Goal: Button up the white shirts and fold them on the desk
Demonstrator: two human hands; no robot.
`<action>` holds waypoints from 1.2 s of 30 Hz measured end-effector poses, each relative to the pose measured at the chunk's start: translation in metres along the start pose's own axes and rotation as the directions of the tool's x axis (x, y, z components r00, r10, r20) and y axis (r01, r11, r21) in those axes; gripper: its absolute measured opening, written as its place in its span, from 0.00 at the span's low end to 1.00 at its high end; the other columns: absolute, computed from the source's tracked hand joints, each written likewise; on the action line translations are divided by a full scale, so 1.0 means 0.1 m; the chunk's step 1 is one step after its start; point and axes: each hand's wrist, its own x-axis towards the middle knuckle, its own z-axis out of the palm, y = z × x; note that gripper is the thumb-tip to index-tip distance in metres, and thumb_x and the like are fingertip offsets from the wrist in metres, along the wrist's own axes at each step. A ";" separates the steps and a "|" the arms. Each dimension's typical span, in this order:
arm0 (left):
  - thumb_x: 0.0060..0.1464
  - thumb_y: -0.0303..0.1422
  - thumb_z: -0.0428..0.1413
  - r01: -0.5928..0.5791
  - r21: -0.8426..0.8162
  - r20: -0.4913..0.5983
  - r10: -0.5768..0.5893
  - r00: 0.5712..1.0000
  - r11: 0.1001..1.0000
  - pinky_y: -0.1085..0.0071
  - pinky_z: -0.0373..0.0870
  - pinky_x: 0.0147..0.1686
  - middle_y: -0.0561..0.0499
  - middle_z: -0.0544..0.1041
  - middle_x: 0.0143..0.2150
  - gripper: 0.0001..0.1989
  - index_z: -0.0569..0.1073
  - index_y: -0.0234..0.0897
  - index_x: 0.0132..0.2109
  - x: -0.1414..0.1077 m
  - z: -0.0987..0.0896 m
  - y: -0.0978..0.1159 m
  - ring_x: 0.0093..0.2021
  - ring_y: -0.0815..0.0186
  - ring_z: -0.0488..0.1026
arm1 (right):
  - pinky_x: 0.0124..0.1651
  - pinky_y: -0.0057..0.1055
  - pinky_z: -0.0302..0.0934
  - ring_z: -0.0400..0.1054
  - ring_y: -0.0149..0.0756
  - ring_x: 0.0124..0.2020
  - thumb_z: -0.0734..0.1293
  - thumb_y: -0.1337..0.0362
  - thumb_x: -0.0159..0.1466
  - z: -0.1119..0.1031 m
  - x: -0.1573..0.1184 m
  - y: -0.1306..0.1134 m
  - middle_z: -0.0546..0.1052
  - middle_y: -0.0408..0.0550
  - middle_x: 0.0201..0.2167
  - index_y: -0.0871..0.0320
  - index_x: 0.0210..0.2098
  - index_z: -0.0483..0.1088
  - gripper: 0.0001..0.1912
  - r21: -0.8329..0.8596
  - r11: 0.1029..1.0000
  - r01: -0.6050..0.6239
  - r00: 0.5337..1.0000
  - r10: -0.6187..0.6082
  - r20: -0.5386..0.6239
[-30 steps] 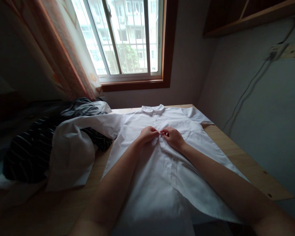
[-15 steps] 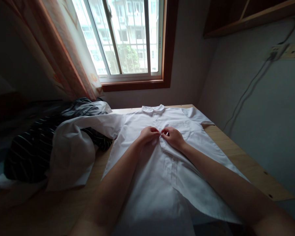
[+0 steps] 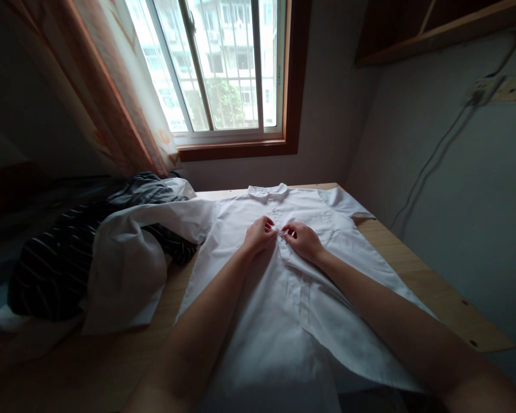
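A white shirt [image 3: 249, 338] lies spread on the wooden table, collar toward the window. Both hands meet at its front placket, around mid-chest. My left hand [image 3: 260, 235] pinches the placket edge between thumb and fingers. Close beside it on the right, my right hand [image 3: 301, 239] grips the other side of the placket with its fingertips. Whether a button is between the fingertips is too small to make out. Below the hands the two front panels hang apart, the right one folded in a wave toward the near edge.
Black striped clothing [image 3: 47, 269] is heaped at the left, with a white sleeve [image 3: 126, 264] draped over it. The wooden table [image 3: 438, 292] shows along the right. Behind stand a window [image 3: 227, 69] and an orange curtain [image 3: 98, 86]. A cable [image 3: 425, 163] hangs down the right wall.
My left hand has lifted slightly and its fingers have shifted at the placket, baring a bit of white cloth between the hands. My right hand stays nearly in place.
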 end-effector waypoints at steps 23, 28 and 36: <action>0.65 0.35 0.43 -0.291 0.405 0.269 0.191 0.944 0.867 0.54 0.48 0.69 0.55 0.59 0.70 0.24 0.63 0.48 0.66 0.13 0.01 -0.12 0.70 0.60 0.54 | 0.68 0.60 0.30 0.37 0.46 0.72 0.47 0.46 0.71 -0.10 0.09 0.12 0.46 0.44 0.73 0.41 0.70 0.49 0.30 -0.511 0.840 -0.180 0.898 0.352 0.264; 0.61 0.32 0.49 -0.383 0.402 0.153 0.351 0.924 0.832 0.59 0.59 0.64 0.50 0.71 0.63 0.18 0.75 0.43 0.56 0.22 0.01 -0.16 0.64 0.60 0.64 | 0.68 0.60 0.30 0.36 0.45 0.73 0.47 0.46 0.71 -0.05 0.22 0.12 0.45 0.43 0.73 0.42 0.70 0.49 0.30 -0.502 0.843 -0.193 0.894 0.362 0.264; 0.57 0.22 0.49 -0.610 0.300 0.243 0.560 0.792 0.733 0.65 0.72 0.51 0.45 0.81 0.47 0.19 0.78 0.37 0.51 0.02 -0.14 -0.11 0.47 0.61 0.77 | 0.68 0.60 0.31 0.38 0.45 0.72 0.47 0.45 0.70 -0.01 0.26 0.16 0.46 0.43 0.73 0.42 0.69 0.50 0.30 -0.512 0.836 -0.195 0.906 0.354 0.232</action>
